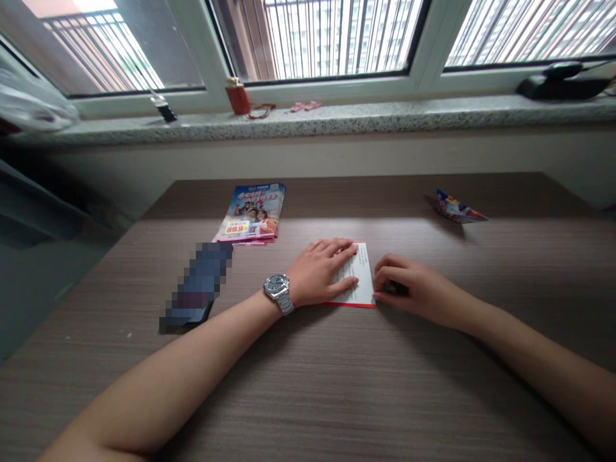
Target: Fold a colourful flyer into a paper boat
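Note:
A white leaflet (364,273) with small print and a red lower edge lies on the table in front of me; it looks folded. My left hand (323,273), wearing a metal watch (277,286), presses flat on its left part with fingers spread, hiding much of the print. At the leaflet's right edge, my right hand (409,285) has its fingers curled, with fingertips and thumb closed at the edge. How much paper lies between them is hard to see.
A stack of colourful leaflets (255,212) sits at the back left, with a pixelated dark phone-like object (197,289) nearer me. A folded paper shape (459,208) stands at the back right. Beyond the wooden table (308,398), small items rest on the stone windowsill (366,119).

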Demonstrator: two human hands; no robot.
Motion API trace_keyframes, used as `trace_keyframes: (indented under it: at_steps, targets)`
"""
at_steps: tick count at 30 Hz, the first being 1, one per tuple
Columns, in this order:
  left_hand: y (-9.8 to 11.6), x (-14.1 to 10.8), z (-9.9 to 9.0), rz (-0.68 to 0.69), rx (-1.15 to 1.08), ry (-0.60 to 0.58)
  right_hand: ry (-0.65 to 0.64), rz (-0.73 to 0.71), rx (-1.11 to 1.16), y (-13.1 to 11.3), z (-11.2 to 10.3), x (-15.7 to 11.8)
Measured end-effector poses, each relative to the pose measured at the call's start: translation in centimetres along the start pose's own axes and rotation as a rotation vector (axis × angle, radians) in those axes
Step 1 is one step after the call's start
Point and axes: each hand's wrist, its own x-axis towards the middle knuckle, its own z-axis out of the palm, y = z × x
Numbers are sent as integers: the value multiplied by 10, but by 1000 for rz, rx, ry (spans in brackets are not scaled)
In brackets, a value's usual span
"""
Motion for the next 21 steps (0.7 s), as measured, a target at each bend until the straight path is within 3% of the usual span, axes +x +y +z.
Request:
trace_keyframes:
  at_steps: [11,21]
  targets:
    - [-1,0,1,18,3,14,139,46,-161,9,8,9]
    - [-1,0,2,12,-4,19,239,123,-290,21,3,38]
